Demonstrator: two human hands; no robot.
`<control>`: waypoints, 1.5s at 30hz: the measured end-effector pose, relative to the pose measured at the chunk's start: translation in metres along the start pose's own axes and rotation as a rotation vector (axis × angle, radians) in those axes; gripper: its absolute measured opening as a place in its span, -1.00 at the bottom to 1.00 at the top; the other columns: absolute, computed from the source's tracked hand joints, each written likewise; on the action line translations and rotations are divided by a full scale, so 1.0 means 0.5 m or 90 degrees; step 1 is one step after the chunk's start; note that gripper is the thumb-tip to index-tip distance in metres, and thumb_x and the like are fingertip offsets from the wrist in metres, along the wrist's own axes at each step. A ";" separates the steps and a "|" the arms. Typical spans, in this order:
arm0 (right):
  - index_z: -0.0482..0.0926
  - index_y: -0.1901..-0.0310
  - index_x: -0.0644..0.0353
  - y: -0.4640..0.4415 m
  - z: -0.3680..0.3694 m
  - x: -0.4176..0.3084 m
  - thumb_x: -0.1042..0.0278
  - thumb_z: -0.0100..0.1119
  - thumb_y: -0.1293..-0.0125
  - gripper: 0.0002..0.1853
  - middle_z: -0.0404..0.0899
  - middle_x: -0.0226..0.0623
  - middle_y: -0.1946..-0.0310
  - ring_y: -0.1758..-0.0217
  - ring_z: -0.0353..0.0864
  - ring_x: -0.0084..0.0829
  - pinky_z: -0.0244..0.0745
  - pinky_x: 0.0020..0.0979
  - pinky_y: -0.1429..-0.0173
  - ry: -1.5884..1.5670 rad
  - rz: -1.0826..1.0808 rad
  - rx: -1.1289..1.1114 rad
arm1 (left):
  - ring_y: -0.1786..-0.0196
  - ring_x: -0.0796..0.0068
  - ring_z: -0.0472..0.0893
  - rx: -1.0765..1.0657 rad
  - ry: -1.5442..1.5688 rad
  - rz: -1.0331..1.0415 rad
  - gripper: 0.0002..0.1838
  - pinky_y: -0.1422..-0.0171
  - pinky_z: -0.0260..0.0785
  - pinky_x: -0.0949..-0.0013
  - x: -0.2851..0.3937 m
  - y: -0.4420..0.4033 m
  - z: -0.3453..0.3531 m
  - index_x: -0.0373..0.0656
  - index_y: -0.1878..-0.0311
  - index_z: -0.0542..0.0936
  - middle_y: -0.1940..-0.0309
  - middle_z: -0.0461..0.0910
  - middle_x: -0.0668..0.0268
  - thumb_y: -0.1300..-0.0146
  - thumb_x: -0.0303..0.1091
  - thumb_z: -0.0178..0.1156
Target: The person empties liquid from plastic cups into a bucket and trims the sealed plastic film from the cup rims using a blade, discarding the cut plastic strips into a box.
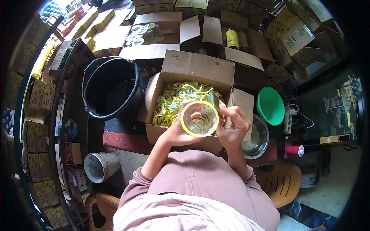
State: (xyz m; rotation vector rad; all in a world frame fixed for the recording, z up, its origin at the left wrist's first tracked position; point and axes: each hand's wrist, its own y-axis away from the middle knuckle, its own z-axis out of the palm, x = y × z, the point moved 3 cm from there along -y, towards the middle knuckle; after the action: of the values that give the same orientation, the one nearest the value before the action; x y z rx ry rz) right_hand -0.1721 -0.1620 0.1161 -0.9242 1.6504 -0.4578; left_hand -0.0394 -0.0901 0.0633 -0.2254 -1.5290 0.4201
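My left hand (pixel 174 131) is wrapped around a clear cup with a yellow rim (pixel 210 132), its open mouth tilted up toward me. A printed patch shows through its inside. At the cup's right side is my right hand (pixel 234 126), fingers curled and closed near the rim; what they pinch, if anything, I cannot make out. Beneath and behind the cup, an open cardboard box (pixel 198 61) holds a heap of yellow-green printed strips (pixel 167 102). A shiny piece stands up just behind the cup's rim, partly hidden.
A black bucket (pixel 90 109) stands left of the box. To the right are a green bowl (pixel 270 106), a metal bowl (pixel 262 144), a power strip (pixel 287 125) and a pink thread spool (pixel 293 151). Farther back, open boxes hold lidded cups (pixel 138 34) and a yellow roll (pixel 232 39).
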 end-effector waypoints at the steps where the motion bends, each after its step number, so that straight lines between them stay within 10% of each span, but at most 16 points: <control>1: 0.61 0.31 0.20 0.001 -0.001 0.000 0.67 0.25 0.15 -0.72 0.51 -0.32 0.57 0.53 0.53 -0.53 0.43 -0.55 0.44 0.006 0.002 0.012 | -0.12 0.36 0.34 0.005 -0.002 0.017 -0.15 -0.18 0.23 0.32 0.003 -0.004 -0.001 -0.19 -0.20 0.11 -0.01 0.32 0.16 0.20 -0.47 0.35; 45: 0.60 0.29 0.21 0.022 0.004 -0.026 0.65 0.27 0.14 -0.72 0.51 -0.32 0.57 0.57 0.50 -0.55 0.42 -0.55 0.46 0.049 -0.016 0.052 | -0.12 0.40 0.30 0.096 0.039 0.045 -0.24 -0.09 0.30 0.37 -0.015 0.000 0.000 -0.20 -0.21 0.14 -0.14 0.16 0.22 0.10 -0.53 0.27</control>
State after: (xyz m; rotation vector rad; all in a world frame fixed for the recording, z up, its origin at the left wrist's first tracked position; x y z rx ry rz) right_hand -0.1731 -0.1449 0.1159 -0.8782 1.6784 -0.5799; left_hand -0.0393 -0.0933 0.0567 -0.1735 -1.4260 0.5767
